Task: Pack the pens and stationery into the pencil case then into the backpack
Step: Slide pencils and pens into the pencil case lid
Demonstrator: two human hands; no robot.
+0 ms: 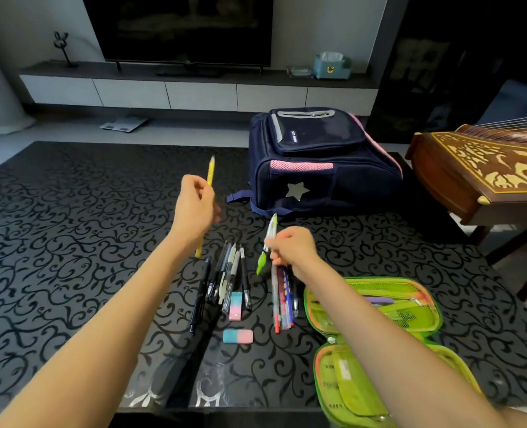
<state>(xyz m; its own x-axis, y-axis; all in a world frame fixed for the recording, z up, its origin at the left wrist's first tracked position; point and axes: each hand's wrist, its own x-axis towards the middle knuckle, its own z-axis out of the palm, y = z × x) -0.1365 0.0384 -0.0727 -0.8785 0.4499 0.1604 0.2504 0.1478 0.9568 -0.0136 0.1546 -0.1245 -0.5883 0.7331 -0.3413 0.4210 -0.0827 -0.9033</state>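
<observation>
Table [70, 230]: black, patterned with grey scrollwork, carrying every item below.
Backpack [317, 168]: navy with pink trim and a silver star, lying at the far edge of the table, right of centre, zips apparently closed.
Pencil case [376, 329]: lime green, unzipped and spread flat at the near right corner; mesh pocket in the far half, a purple item tucked inside; partly hidden under the right forearm.
Left hand [194, 208]: raised above the table's middle, fingers clamped around a yellow pencil.
Right hand [293, 247]: raised near the backpack's front, fingers closed on a green-and-white pen.
Yellow pencil [210, 171]: long, nearly upright, one end pointing toward the far side, the other showing below the left wrist.
Green-and-white pen [266, 245]: tilted, white end up, green end down, clear of the table.
Dark pens [222, 276]: a loose bunch of black and clear-barrelled pens lying side by side at centre, between the two forearms.
Coloured pens [282, 301]: a second bunch, red, blue and clear, lying just left of the pencil case, upper ends hidden behind the right hand.
Upper eraser [236, 305]: pink and blue, touching the lower ends of the dark pens.
Lower eraser [237, 336]: pink and blue, lying crosswise, alone, nearer the table's front edge.
</observation>
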